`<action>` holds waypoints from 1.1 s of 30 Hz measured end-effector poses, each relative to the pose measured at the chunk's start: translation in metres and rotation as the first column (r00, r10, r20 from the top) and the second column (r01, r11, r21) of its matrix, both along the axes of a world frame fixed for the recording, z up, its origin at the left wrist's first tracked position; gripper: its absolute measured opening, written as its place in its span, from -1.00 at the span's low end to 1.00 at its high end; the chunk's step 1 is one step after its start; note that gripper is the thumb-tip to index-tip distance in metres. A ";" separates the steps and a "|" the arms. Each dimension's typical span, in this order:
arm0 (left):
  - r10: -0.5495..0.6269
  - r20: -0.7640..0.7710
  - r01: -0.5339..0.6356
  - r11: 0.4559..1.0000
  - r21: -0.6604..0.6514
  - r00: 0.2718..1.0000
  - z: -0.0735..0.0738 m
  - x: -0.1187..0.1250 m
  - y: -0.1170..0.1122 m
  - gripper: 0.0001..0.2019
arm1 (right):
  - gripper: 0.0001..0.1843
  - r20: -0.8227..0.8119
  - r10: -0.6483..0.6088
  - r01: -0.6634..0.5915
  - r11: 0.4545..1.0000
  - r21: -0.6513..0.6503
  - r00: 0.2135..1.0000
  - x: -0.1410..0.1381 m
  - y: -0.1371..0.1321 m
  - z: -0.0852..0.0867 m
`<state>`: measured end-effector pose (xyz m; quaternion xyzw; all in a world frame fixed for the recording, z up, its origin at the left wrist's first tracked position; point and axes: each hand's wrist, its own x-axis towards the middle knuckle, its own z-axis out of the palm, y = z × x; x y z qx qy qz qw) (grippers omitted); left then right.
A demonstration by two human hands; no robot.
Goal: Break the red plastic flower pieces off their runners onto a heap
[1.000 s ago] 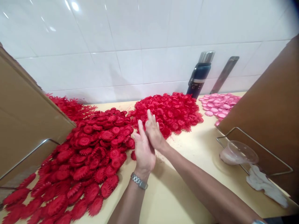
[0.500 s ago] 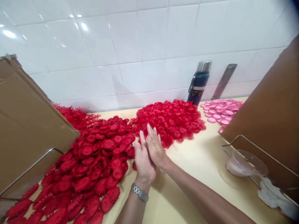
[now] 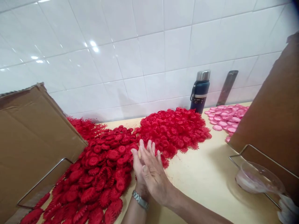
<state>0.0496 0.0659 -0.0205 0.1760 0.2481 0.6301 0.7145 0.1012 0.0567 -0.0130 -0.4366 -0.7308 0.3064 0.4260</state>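
My left hand [image 3: 138, 169], with a metal-banded wristwatch [image 3: 140, 199] on its wrist, is upright with its fingers stretched out. Across its palm lies my right hand [image 3: 154, 175], its fingers also straight. The two palms press together, and whatever may be between them is hidden. Just left of the hands spreads a heap of dark red, pleated fabric flower discs [image 3: 100, 180]. Behind the fingertips is a pile of brighter red, flat fringed flower pieces [image 3: 175, 130]. Neither hand grips any of these pieces.
Cardboard panels flank the table, one at left [image 3: 35, 149] and one at right [image 3: 268, 124], with wire stands. A clear plastic cup [image 3: 254, 179] holds whitish stuff. At the back stand a blue flask [image 3: 200, 93] and pink discs [image 3: 224, 116]. Red star-shaped pieces [image 3: 85, 129] lie back left.
My right hand has slid across my left palm, now showing its back and covering more of the left. The whole view has tilted up, shifting things lower and slightly right.
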 end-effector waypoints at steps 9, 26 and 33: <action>0.005 0.000 -0.005 0.998 0.068 1.000 0.007 0.006 -0.005 -0.40 | -0.40 0.000 -0.066 0.066 0.998 -0.008 0.998 0.001 0.018 0.004; 0.069 -0.104 -0.065 0.997 0.035 0.992 -0.006 -0.008 -0.035 -0.74 | -0.41 -0.306 -0.125 0.099 0.990 -0.100 0.944 0.032 0.039 0.007; 0.024 -0.212 -0.020 1.000 0.021 0.977 -0.007 -0.016 -0.047 -0.80 | -0.64 -0.125 -0.032 0.018 0.993 -0.115 0.992 0.053 0.029 -0.001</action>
